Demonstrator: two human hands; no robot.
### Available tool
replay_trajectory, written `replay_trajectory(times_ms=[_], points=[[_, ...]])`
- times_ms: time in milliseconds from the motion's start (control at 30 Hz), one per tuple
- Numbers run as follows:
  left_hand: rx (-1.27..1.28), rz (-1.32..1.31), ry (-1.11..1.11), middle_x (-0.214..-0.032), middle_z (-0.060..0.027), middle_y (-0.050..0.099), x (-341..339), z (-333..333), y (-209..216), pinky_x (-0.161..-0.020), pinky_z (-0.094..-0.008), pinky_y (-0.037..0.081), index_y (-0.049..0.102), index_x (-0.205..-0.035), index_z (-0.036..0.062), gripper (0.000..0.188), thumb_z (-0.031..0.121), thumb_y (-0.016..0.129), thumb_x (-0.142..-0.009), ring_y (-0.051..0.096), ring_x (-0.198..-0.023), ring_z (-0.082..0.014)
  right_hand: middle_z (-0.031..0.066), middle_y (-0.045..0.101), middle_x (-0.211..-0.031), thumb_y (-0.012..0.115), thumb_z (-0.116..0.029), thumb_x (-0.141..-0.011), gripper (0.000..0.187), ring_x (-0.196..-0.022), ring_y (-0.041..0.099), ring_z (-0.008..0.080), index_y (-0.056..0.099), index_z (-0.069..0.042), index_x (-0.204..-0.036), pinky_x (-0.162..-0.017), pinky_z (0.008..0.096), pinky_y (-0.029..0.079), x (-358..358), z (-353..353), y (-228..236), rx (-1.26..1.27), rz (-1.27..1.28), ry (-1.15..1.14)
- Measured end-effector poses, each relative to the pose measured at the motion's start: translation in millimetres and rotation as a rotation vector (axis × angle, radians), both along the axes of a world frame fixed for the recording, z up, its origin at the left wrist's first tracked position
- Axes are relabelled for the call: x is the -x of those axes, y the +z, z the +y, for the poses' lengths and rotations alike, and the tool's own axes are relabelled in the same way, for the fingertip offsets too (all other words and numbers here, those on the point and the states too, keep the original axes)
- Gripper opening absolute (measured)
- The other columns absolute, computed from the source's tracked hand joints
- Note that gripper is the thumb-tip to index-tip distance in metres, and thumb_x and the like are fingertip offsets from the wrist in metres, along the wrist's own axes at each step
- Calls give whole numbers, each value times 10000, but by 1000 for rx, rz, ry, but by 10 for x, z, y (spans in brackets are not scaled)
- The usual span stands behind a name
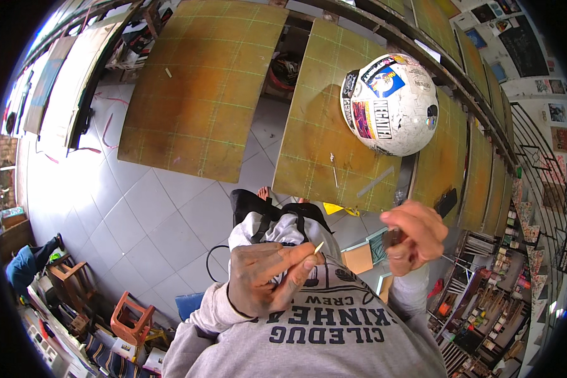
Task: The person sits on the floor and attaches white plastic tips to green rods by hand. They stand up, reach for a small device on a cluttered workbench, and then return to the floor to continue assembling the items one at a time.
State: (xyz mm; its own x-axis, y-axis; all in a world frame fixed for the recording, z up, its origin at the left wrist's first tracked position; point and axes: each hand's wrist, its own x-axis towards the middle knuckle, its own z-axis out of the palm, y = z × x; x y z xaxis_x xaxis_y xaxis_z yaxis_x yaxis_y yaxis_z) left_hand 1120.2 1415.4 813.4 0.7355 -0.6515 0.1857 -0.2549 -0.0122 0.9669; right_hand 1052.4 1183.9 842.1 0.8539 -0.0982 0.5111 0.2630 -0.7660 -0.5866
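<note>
My left hand (268, 277) is in front of my chest. Its thumb and fingertips pinch a small pale stick with a pointed tip (319, 248); the rest of the stick is hidden by the fingers. Off to the right, my right hand (419, 234) is raised with its fingers curled. A small dark thing (394, 238) shows between those fingers, too unclear to name. The two hands are apart.
A white helmet with stickers (397, 107) rests on the yellowish-green board (309, 132) ahead. Near it lie a thin white stick (334, 171), a clear ruler (375, 181) and a black flat object (446, 203). A reddish stool (132, 317) stands on the left floor.
</note>
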Motion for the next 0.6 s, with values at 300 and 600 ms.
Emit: replay_trajectory(times_ms=[300, 600], points=[[-20, 94, -51, -586, -16, 640, -37, -8, 0, -432, -232, 439, 698, -988, -12, 158, 66, 653, -859, 586, -466, -102, 84, 569, -626, 586, -535, -882, 531, -521, 548, 201, 663, -11, -836, -491, 298, 404, 98, 84, 5, 32, 51, -65], [-31, -85, 44, -573, -17, 631, -39, -47, -38, -413, -244, 396, 729, -935, 19, 192, 90, 739, -756, 505, -425, -101, 57, 556, -606, 712, -319, -825, 352, -435, 525, 133, 663, 29, -809, -407, 266, 383, -64, 327, -37, -80, 157, 202]])
